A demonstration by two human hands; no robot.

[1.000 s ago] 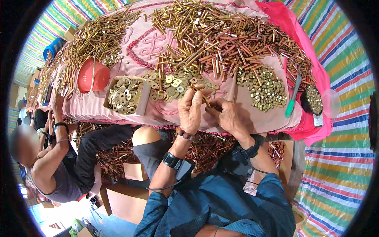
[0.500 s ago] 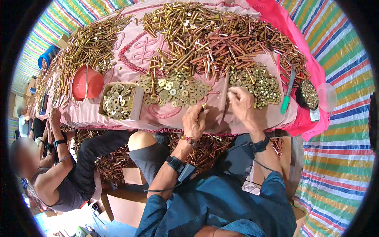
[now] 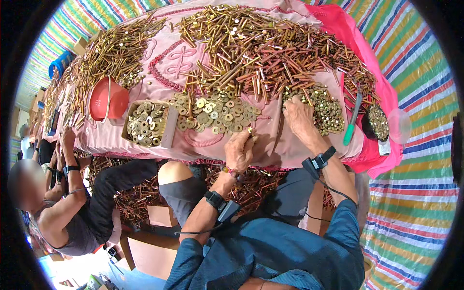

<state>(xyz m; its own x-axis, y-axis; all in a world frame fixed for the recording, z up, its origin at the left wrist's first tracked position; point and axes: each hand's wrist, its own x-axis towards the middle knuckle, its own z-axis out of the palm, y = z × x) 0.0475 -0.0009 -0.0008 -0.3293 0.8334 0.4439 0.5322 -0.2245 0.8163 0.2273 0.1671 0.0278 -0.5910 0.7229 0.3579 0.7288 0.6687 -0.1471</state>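
My left hand point(image 3: 239, 151) is closed over the near side of the cloth-covered table, its thumb and fingers pinching a small brass-coloured metal piece point(image 3: 251, 131). Only the tip of that piece shows. To the right, my right hand point(image 3: 299, 117) reaches into the left edge of a pile of small brass-coloured nuts point(image 3: 328, 112). Its fingers are bent down and drawn together; whatever is between them is hidden. Between my hands lies a long, thin brown bar point(image 3: 279, 123). Flat round washers point(image 3: 224, 113) are spread just beyond my left hand.
A box of washers point(image 3: 166, 128) and a red bucket point(image 3: 108, 99) stand to the left. Metal rods point(image 3: 261, 53) heap across the far side. At right are a green-handled knife point(image 3: 349, 133), a dark bowl of nuts point(image 3: 377, 123) and a clear tub point(image 3: 400, 125). Another person point(image 3: 72, 212) sits at left.
My right hand has moved forward from beside the brown bar, and its fingers now reach into the nuts. My left hand stays nearly in place, still pinching the small piece.
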